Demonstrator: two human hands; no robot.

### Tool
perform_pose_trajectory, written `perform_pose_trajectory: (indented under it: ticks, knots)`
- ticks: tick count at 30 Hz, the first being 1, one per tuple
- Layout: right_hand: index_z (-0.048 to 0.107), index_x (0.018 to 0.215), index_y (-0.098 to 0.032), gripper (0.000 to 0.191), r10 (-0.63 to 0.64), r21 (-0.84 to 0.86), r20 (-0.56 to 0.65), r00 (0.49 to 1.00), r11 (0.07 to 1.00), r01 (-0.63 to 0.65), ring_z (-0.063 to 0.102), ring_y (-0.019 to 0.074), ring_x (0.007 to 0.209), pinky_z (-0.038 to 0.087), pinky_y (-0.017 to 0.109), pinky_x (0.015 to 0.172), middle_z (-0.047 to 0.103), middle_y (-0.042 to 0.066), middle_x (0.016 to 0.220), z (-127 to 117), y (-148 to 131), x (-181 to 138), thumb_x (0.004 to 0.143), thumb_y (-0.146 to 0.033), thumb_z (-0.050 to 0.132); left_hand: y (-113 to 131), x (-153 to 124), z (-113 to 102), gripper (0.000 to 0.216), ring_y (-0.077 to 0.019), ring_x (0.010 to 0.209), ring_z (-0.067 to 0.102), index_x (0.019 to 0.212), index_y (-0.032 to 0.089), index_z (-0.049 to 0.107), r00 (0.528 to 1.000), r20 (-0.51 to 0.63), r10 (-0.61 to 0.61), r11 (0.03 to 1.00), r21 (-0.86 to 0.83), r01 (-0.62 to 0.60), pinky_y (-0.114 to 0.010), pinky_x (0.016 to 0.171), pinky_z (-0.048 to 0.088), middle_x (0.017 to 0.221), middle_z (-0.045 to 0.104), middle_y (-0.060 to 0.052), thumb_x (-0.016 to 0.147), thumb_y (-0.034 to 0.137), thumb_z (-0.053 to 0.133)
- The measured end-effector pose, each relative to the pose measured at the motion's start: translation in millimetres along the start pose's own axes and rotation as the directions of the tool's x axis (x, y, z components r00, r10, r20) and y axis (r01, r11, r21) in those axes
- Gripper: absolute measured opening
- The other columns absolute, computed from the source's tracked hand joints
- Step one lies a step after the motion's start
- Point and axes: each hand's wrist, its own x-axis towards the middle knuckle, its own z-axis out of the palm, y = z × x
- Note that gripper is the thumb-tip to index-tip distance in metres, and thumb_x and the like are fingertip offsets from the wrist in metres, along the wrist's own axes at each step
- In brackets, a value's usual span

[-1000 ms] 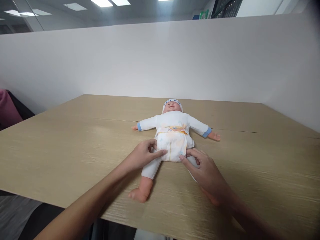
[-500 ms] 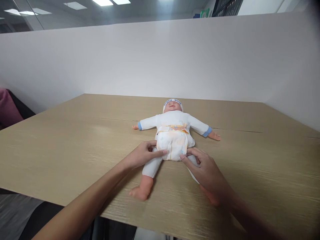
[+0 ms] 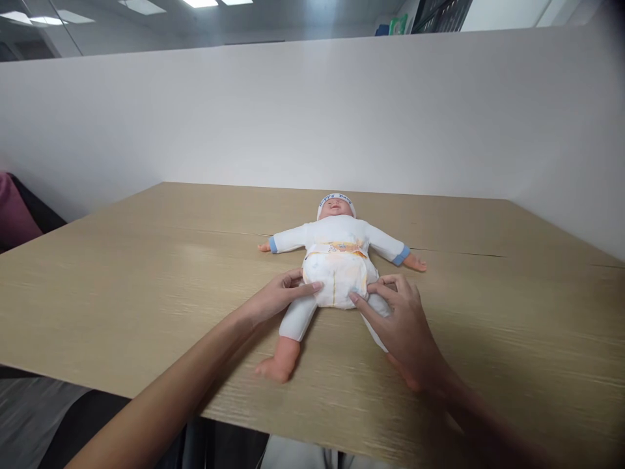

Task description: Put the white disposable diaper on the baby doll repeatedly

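A baby doll [image 3: 336, 228] lies on its back, head away from me, arms spread, in a white suit with blue cuffs and a lettered white headband. Around its hips is a white diaper [image 3: 334, 277] with an orange printed band at the waist. My left hand [image 3: 276, 298] grips the diaper's left leg edge, thumb on the front and fingers at the side. On the other side, my right hand [image 3: 403, 316] pinches the right leg edge between thumb and fingers. That hand partly covers the doll's right-side leg and foot.
The doll rests on a wooden table [image 3: 146, 280] with a seam across it. A white partition [image 3: 293, 117] rises behind the far edge. Something maroon and black [image 3: 19, 212] stands beyond the table at the left.
Both hands have shifted slightly up along the diaper's edges, the right hand's fingers now more raised. The diaper's lower front sits a little higher in view.
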Motion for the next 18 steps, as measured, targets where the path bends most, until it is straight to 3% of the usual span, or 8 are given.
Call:
perform_pose_trajectory:
  ticks: [5,9,13,15,18]
  knots:
    - [0.081,0.103,-0.025,0.031,0.023,0.031,0.061,0.998,0.999,-0.025,0.058,0.0367,0.119,0.047,0.058,0.108,0.065,0.014,0.121,-4,2,-7,0.097,-0.054,0.071,-5,-8,5,0.053,-0.031,0.124,0.071,0.128,0.024,0.075,0.995,-0.085,0.046,0.996,0.085,-0.039,-0.041,0.103,0.057,0.135,0.077,-0.011,0.086,0.055,0.087]
    - [0.081,0.118,-0.03,0.033,0.04,0.068,0.159,0.986,0.996,-0.051,0.06,0.0355,0.123,0.048,0.057,0.11,0.066,0.012,0.128,-26,-4,-20,0.096,-0.053,0.07,-3,-23,-1,0.058,-0.0295,0.113,0.071,0.132,0.025,0.072,0.989,-0.137,0.051,0.972,0.235,-0.018,-0.041,0.096,0.055,0.124,0.076,-0.01,0.088,0.061,0.082]
    - [0.077,0.129,-0.035,0.04,0.082,0.072,0.255,0.964,0.992,-0.103,0.068,0.0293,0.108,0.056,0.046,0.093,0.071,0.008,0.128,-57,7,-15,0.099,-0.061,0.065,5,-28,-20,0.05,-0.0304,0.119,0.067,0.132,0.029,0.072,0.974,-0.177,0.14,0.906,0.42,-0.054,-0.046,0.107,0.051,0.137,0.071,-0.009,0.095,0.062,0.073]
    - [0.076,0.128,-0.033,0.043,0.071,0.02,0.165,0.984,0.997,-0.075,0.069,0.0295,0.104,0.056,0.045,0.091,0.074,0.009,0.125,-64,25,5,0.099,-0.063,0.065,10,-16,-36,0.042,-0.0321,0.129,0.061,0.126,0.028,0.072,0.936,-0.201,0.288,0.791,0.601,-0.114,-0.047,0.113,0.046,0.141,0.069,-0.008,0.098,0.06,0.068]
    - [0.072,0.129,-0.024,0.05,-0.036,-0.12,0.019,0.999,0.992,0.038,0.068,0.0359,0.116,0.051,0.052,0.105,0.074,0.015,0.129,-56,61,56,0.097,-0.062,0.064,18,24,-64,0.046,-0.0348,0.137,0.05,0.129,0.025,0.068,0.844,-0.173,0.508,0.467,0.879,-0.101,-0.05,0.12,0.038,0.144,0.066,-0.01,0.097,0.059,0.067]
